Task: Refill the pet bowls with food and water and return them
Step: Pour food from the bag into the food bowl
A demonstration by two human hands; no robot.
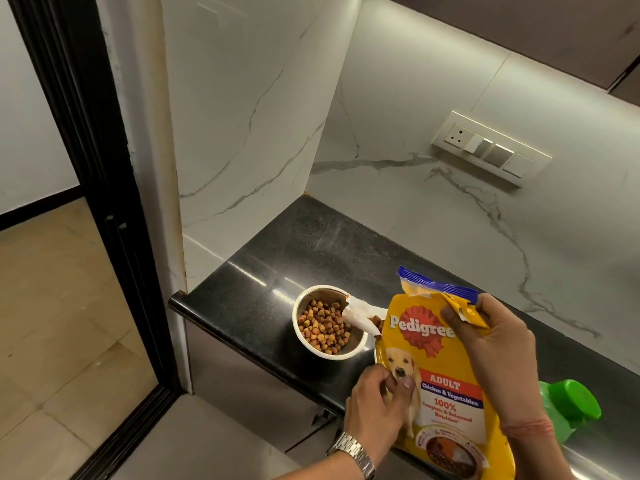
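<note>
A steel pet bowl (353, 348) sits near the left end of the black counter (277, 268), filled with brown kibble (323, 329). Over its right rim hangs the torn white corner of a yellow dog-food bag (446, 382), with a few kibbles at the opening. My left hand (375, 410), a metal watch on its wrist, pinches the bag's left edge low down. My right hand (495, 344) grips the bag's folded top right corner. The bag is tilted left toward the bowl.
A green-capped container (571, 403) stands on the counter to the right of the bag, partly hidden by my right arm. A switch and socket panel (491, 147) is on the marble back wall. A marble side wall and a dark door frame (104, 202) are at left.
</note>
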